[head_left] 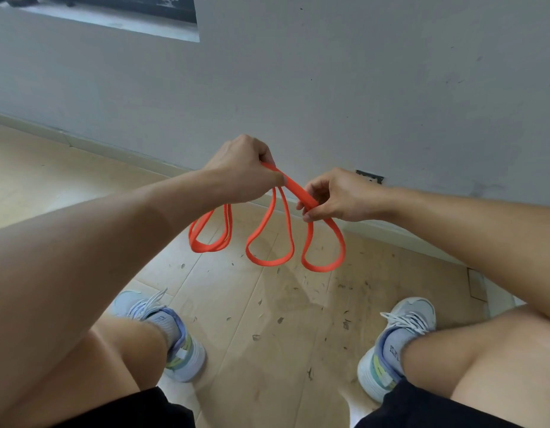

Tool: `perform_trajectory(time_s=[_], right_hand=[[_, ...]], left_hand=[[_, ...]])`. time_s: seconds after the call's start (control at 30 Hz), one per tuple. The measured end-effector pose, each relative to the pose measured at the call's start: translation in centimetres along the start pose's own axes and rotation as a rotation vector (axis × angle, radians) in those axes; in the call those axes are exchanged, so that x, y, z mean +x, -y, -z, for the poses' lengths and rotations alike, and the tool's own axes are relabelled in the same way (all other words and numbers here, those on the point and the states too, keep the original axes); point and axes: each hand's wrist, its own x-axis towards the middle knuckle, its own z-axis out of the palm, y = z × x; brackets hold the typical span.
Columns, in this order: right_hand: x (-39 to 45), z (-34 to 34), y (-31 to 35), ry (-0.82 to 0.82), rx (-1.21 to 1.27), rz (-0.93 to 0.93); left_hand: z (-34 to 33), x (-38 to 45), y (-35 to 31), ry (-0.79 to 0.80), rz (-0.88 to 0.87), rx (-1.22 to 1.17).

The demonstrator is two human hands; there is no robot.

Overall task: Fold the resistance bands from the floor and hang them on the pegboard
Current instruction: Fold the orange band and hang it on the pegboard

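Note:
An orange resistance band (269,239) hangs in the air in front of me, gathered into three drooping loops above the floor. My left hand (242,169) is closed around the band's upper left part, with one doubled loop hanging below it. My right hand (338,196) pinches the flat strap a short way to the right, and another loop drops beneath it. A short taut stretch of band runs between the two hands. No pegboard is in view.
I am crouched with both knees and my two light sneakers (165,332) on a pale wooden floor (267,319) littered with small dark scraps. A grey wall (329,88) with a skirting board stands close ahead, with a small dark wall socket (370,176) low on it.

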Motion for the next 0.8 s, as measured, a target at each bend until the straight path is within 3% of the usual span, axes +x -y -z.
perform_trajectory(time_s=[0.13, 0.4, 0.8], right_hand=[[0.2, -0.4, -0.3, -0.003, -0.049, 0.02], [0.3, -0.3, -1.5, 0.067, 0.137, -0.004], [0.2, -1.1, -0.5, -0.016, -0.001, 0.008]], left_hand=[[0.0, -0.1, -0.1, 0.017, 0.032, -0.062], [0.1, -0.2, -0.3, 0.023, 0.066, -0.123], [-0.1, -0.1, -0.4, 0.001, 0.079, -0.18]])
